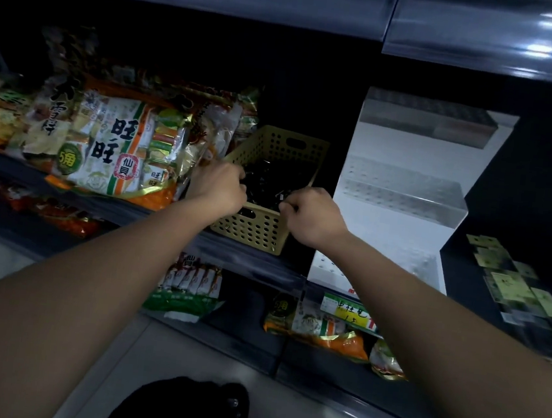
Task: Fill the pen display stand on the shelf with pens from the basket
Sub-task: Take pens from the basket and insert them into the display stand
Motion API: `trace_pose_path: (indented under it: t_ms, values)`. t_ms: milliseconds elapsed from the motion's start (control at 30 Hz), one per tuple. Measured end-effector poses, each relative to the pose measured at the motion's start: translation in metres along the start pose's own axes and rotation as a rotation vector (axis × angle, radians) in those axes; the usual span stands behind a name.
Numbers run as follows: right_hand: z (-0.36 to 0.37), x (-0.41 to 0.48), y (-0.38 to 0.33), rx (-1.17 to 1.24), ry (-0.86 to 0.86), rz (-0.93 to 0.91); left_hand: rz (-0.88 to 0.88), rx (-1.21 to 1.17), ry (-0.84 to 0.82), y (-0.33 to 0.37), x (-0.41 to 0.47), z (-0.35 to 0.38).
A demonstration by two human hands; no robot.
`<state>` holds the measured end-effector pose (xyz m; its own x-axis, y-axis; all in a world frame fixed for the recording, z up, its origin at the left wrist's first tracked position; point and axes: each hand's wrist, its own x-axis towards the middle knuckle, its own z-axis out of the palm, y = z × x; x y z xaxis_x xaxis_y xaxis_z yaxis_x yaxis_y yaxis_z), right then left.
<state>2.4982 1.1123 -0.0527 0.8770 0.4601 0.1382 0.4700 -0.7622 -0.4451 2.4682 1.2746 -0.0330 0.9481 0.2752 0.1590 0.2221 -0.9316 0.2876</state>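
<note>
A tan perforated basket (258, 231) stands on the middle shelf with a dark heap of pens (270, 182) inside. My left hand (217, 184) reaches over its left rim, fingers curled down among the pens. My right hand (313, 214) hovers over the near right rim, fingers curled and pinching a dark pen with a pale tip. To the right stands the white stepped pen display stand (402, 191), with clear drilled tiers; no pens show in its holes.
Large snack bags (118, 144) crowd the shelf left of the basket. More snack packets (191, 285) and a price label (347, 313) sit on the lower shelf. Small yellow-green cards (512, 284) lie at the right. An upper shelf edge (490, 37) overhangs.
</note>
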Motion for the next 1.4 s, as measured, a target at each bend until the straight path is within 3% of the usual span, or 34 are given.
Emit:
trace_pose_path:
  t_ms: [200, 367, 533, 833, 1067, 1400]
  values:
    - [-0.006, 0.017, 0.001, -0.025, 0.051, 0.044, -0.037, -0.021, -0.134, 0.010, 0.034, 0.004]
    - [0.003, 0.039, 0.001, -0.042, -0.083, 0.063, -0.152, -0.079, -0.311, 0.015, 0.059, 0.014]
    - [0.002, 0.040, 0.009, -0.109, -0.068, 0.038, -0.247, -0.264, -0.417, 0.023, 0.081, 0.038]
    - [0.004, 0.040, 0.014, -0.104, -0.072, 0.004, -0.305, -0.267, -0.314, 0.020, 0.108, 0.065]
    - [0.004, 0.040, 0.011, -0.105, -0.059, 0.011, -0.332, -0.596, -0.168, 0.009, 0.104, 0.053]
    - [0.004, 0.043, 0.004, -0.068, -0.037, 0.058, -0.400, -0.825, -0.241, 0.015, 0.103, 0.026]
